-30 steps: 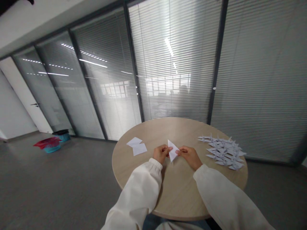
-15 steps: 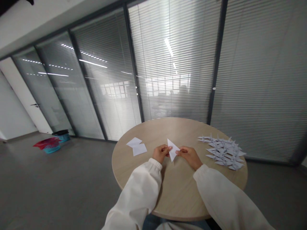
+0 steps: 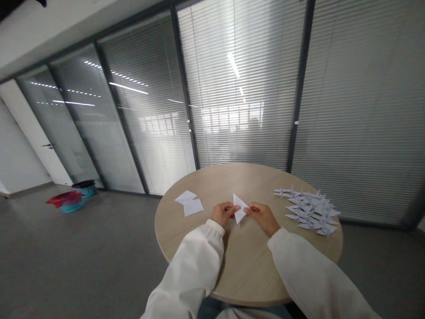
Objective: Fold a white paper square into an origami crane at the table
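A small white sheet of paper [image 3: 239, 207], folded to a triangle, is held between my two hands over the middle of the table. My left hand [image 3: 224, 214] pinches its left edge with the thumb on top. On the other side, my right hand [image 3: 264, 216] grips the right corner between thumb and fingers. To the left lie two loose white paper squares [image 3: 193, 207], partly overlapping. A cluster of several folded paper cranes [image 3: 312, 210] sits at the right of the table.
The round wooden table [image 3: 249, 279] stands close to a glass partition with blinds [image 3: 242, 88]. On the floor at far left are a blue bin with a red liner [image 3: 68, 201] and another with a black liner [image 3: 86, 188], near a white door [image 3: 36, 128].
The folded paper has shifted and turned slightly between my fingers. Both hands keep their grip, and everything else on the table stays in place.
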`<move>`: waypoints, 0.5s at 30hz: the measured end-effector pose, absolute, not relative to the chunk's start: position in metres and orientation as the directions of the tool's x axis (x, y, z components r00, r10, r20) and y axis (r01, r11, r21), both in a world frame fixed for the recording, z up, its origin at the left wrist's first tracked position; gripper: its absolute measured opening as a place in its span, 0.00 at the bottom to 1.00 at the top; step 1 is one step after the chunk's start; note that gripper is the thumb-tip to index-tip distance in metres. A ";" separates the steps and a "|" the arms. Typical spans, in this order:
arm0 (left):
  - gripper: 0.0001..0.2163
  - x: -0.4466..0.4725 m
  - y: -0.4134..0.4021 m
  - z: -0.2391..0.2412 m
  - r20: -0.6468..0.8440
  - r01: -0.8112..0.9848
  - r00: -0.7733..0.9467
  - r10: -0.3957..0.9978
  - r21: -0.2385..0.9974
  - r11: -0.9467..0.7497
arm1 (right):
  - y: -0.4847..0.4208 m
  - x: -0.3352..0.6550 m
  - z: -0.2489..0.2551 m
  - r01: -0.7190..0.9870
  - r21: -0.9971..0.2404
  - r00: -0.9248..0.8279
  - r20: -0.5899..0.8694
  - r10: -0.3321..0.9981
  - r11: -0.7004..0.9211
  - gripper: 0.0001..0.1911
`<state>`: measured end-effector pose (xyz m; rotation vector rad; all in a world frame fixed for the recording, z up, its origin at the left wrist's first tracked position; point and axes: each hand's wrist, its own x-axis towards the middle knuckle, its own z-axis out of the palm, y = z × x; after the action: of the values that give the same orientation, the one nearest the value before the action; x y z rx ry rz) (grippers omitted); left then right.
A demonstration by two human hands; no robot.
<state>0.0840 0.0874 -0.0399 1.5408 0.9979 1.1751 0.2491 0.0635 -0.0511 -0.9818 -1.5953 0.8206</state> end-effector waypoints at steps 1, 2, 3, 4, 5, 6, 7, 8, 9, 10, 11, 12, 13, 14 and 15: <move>0.17 0.084 0.087 -0.040 0.208 0.050 0.223 0.953 0.973 -0.224 | 0.063 0.249 -0.051 0.201 -0.880 -0.112 0.415 0.903 0.430 0.17; 0.17 0.085 0.087 -0.040 0.191 0.036 0.234 0.953 0.978 -0.205 | 0.063 0.250 -0.051 0.211 -0.878 -0.101 0.417 0.903 0.429 0.17; 0.17 0.086 0.087 -0.040 0.174 0.029 0.250 0.953 0.982 -0.186 | 0.064 0.250 -0.051 0.217 -0.877 -0.090 0.418 0.904 0.428 0.17; 0.18 0.086 0.086 -0.040 0.157 0.027 0.267 0.951 0.985 -0.171 | 0.064 0.251 -0.051 0.219 -0.876 -0.080 0.423 0.903 0.430 0.17; 0.18 0.087 0.086 -0.040 0.144 0.031 0.285 0.948 0.987 -0.159 | 0.064 0.251 -0.051 0.218 -0.874 -0.070 0.429 0.901 0.433 0.16; 0.18 0.087 0.085 -0.040 0.137 0.035 0.300 0.944 0.987 -0.154 | 0.064 0.251 -0.051 0.218 -0.872 -0.062 0.436 0.898 0.438 0.16; 0.18 0.087 0.085 -0.040 0.136 0.037 0.310 0.941 0.987 -0.155 | 0.065 0.251 -0.051 0.218 -0.870 -0.058 0.441 0.895 0.443 0.16; 0.18 0.087 0.084 -0.040 0.141 0.039 0.316 0.938 0.986 -0.162 | 0.065 0.251 -0.051 0.219 -0.869 -0.057 0.444 0.894 0.445 0.16; 0.18 0.087 0.084 -0.040 0.152 0.043 0.315 0.937 0.984 -0.175 | 0.065 0.251 -0.051 0.220 -0.869 -0.057 0.443 0.895 0.444 0.16; 0.18 0.086 0.084 -0.040 0.166 0.051 0.310 0.936 0.980 -0.190 | 0.065 0.250 -0.051 0.221 -0.869 -0.059 0.440 0.896 0.442 0.16; 0.18 0.086 0.083 -0.039 0.179 0.062 0.302 0.936 0.976 -0.206 | 0.065 0.250 -0.051 0.221 -0.870 -0.063 0.439 0.896 0.441 0.16; 0.18 0.086 0.083 -0.039 0.189 0.074 0.295 0.937 0.973 -0.220 | 0.065 0.250 -0.051 0.217 -0.870 -0.067 0.439 0.896 0.443 0.16; 0.18 0.085 0.083 -0.039 0.196 0.085 0.290 0.937 0.970 -0.229 | 0.064 0.250 -0.051 0.212 -0.869 -0.071 0.443 0.894 0.447 0.16; 0.18 0.085 0.083 -0.038 0.199 0.092 0.286 0.937 0.968 -0.234 | 0.064 0.250 -0.051 0.205 -0.867 -0.075 0.448 0.891 0.454 0.15; 0.17 0.085 0.083 -0.038 0.199 0.094 0.286 0.938 0.968 -0.234 | 0.064 0.250 -0.051 0.199 -0.865 -0.076 0.455 0.888 0.460 0.15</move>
<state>0.0847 0.0832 -0.0383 1.5833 0.9755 1.0896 0.2496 0.0638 -0.0506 -0.9764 -1.5700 0.7550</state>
